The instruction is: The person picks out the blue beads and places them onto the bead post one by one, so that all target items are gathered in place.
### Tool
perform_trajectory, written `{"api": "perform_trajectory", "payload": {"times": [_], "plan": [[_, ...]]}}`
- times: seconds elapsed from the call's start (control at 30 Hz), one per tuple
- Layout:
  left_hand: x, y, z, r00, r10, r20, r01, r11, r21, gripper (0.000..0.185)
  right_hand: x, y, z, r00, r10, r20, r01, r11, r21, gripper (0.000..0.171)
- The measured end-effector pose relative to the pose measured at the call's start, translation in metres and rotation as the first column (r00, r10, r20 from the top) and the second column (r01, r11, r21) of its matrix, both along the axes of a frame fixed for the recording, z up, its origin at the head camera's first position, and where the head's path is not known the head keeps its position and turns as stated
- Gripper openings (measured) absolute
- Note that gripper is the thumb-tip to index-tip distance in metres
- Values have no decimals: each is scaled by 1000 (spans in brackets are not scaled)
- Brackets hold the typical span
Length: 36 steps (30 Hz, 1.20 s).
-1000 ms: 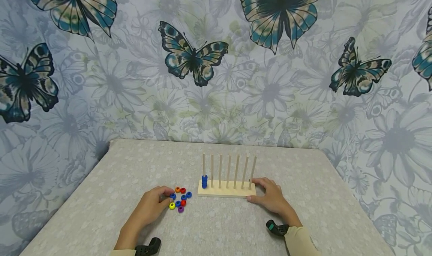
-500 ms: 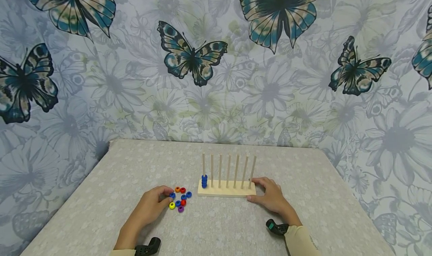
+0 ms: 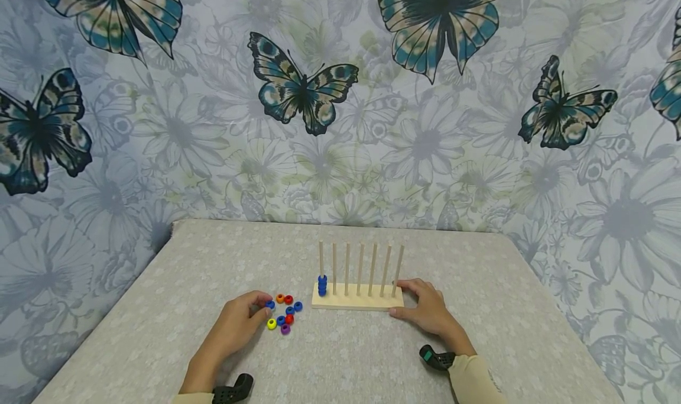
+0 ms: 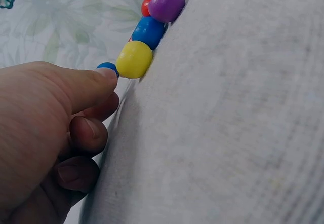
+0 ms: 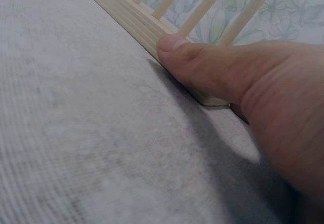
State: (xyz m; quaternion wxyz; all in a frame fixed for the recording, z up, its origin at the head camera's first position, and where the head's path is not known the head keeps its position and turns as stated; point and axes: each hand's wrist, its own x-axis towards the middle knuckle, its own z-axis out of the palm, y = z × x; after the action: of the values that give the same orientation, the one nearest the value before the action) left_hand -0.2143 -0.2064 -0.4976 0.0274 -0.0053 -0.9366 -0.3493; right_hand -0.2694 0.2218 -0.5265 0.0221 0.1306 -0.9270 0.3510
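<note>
A wooden rack [image 3: 356, 301] with several upright pegs stands mid-table. Blue beads [image 3: 322, 285] are stacked on its leftmost peg. My right hand [image 3: 412, 302] grips the rack's right end, thumb [image 5: 202, 64] pressed on the front edge of the base [image 5: 131, 19], fingers behind. Left of the rack lies a cluster of loose beads: orange [image 3: 279, 299], red [image 3: 288, 300], yellow [image 3: 272, 324], purple [image 3: 285, 329] and blue ones. My left hand [image 3: 263, 308] pinches a blue bead [image 3: 271, 304] at the cluster's left edge. In the left wrist view the thumb touches this blue bead [image 4: 107, 68] beside the yellow bead [image 4: 134, 59].
The table [image 3: 159, 309] is covered in grey patterned cloth; its left edge and far edge meet a butterfly-print backdrop [image 3: 303, 90]. Black wrist straps [image 3: 234, 389] sit at the near edge.
The blue bead at my left fingertips has shifted slightly up and left, away from the pile. My right hand and the rack have not moved.
</note>
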Motion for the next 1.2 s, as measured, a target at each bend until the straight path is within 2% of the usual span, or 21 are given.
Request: {"api": "perform_trajectory", "payload": {"times": [0.2,0.57,0.7,0.77,0.93,1.07,1.2], "plan": [[-1,0,3,999,32,-21,-32,999,-3,25,-1,-1,2,1000,-1,6,1,1000,-10,73],[-5,3,4,992,60,-113,-59,998,16,22,-4,1,0,1000,-12,10,12,1000,-9,73],[-3,3,5,979,92,-181,-92,996,13,23,-3,1,-1,1000,-13,-2,13,1000,-24,72],[-1,3,5,964,119,-236,-121,993,6,22,-2,1,-2,1000,-17,5,17,1000,-19,72],[3,4,1,910,173,-377,-178,984,20,23,4,0,-2,998,-36,50,36,999,-2,73],[2,5,2,864,204,-461,-204,978,50,25,6,0,1,999,-38,34,38,999,-7,72],[1,7,7,813,212,-542,-203,976,76,30,5,-1,5,999,-33,18,33,999,-5,72]]}}
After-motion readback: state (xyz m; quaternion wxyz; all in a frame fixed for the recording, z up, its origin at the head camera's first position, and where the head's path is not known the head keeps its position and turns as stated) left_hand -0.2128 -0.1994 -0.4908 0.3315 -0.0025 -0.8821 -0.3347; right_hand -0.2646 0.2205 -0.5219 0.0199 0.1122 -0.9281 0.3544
